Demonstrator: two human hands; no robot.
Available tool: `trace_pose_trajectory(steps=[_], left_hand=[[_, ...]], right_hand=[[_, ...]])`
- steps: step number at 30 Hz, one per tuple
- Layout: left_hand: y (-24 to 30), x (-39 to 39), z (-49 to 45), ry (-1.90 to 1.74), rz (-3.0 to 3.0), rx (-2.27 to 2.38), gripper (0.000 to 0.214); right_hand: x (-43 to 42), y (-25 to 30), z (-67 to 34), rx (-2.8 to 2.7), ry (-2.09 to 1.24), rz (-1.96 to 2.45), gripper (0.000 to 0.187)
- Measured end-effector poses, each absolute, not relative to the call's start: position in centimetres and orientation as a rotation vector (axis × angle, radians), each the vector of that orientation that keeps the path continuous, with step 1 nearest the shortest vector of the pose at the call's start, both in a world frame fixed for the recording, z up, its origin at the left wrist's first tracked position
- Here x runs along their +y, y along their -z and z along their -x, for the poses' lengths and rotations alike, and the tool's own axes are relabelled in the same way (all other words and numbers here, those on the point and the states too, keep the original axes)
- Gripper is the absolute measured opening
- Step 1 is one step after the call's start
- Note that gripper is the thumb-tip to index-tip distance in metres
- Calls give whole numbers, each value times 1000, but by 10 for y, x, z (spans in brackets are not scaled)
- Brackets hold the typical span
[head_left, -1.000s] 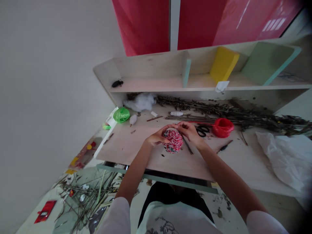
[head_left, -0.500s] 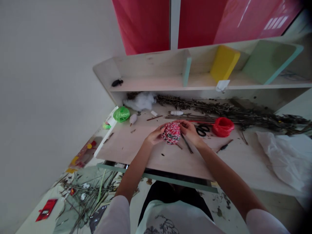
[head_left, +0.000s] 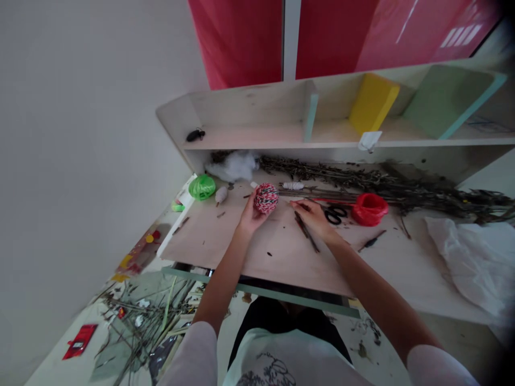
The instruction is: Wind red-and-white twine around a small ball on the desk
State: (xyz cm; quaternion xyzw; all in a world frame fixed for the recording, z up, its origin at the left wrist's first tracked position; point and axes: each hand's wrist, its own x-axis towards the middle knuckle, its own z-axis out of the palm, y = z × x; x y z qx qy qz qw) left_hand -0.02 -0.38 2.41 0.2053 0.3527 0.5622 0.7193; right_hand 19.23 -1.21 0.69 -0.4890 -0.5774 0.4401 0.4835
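- The left hand holds a round ball of string, red, white and green, with its fingers curled around it.
- The ball is up over the middle of the desk, to the left of the right hand.
- The right hand has its thumb and first finger close together; I cannot tell if they pinch anything.
- Short dark sticks lie on the desk by the right hand.
- Black scissor handles are just beside that hand, and a red roll sits next to them.
- Dry stems lie along the back.
- A shiny green ball and white fluff are at the left.
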Motion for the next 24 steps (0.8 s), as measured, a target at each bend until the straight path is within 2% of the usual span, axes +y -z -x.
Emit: trace_pose_trajectory(steps=[8,13,24], left_hand=[[-18,-1,3,-1318,-453,937,49],[-16,-3,-1,-1391,-535,958,50],[-25,-4,1,-1465,-437,945,46]], right_hand=[[-23,-20,-193,-1271,-1576,1150,40],[-23,-24,-195,-1329,-1525,1158,41],[-27,-14,-186,-1725,-1324,1068,31]])
